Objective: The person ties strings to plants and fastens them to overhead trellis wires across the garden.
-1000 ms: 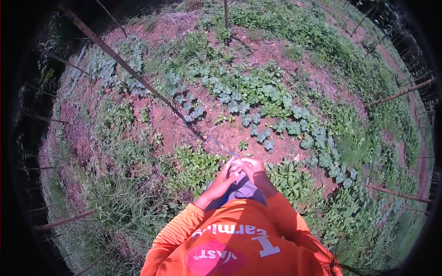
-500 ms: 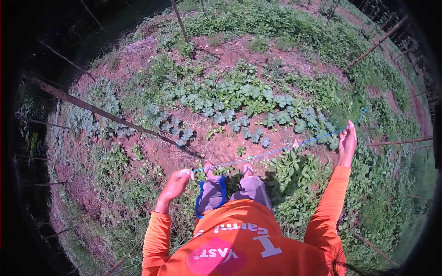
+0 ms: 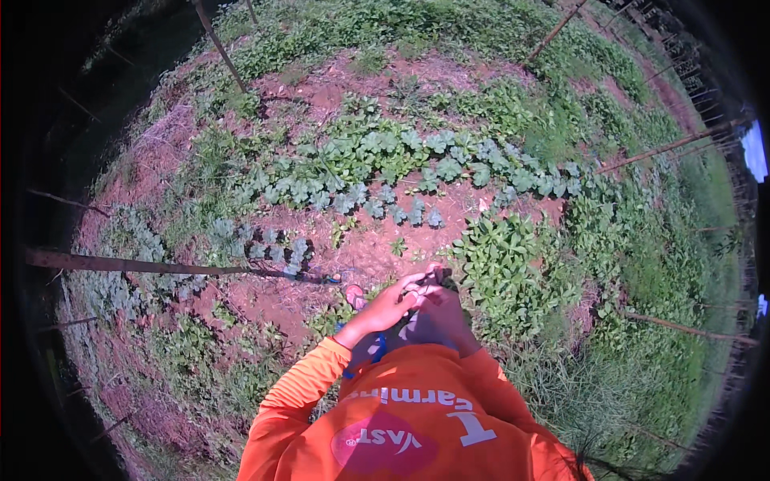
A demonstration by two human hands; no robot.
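Inverted white lettering [image 3: 475, 430] crosses the orange shirt [image 3: 417, 365] at six o'clock. Toward twelve, the hands [image 3: 391, 309] meet, fingers bent; overlap hides whether they grip anything.

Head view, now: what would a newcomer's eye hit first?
The bright orange shirt filling the bottom centre, with the left hand and right hand close together just above it; what they may hold is too small to tell. Next, the long wooden pole running in from the left edge toward the feet. Then the band of broad-leaved plants across the red soil, beyond the hands.
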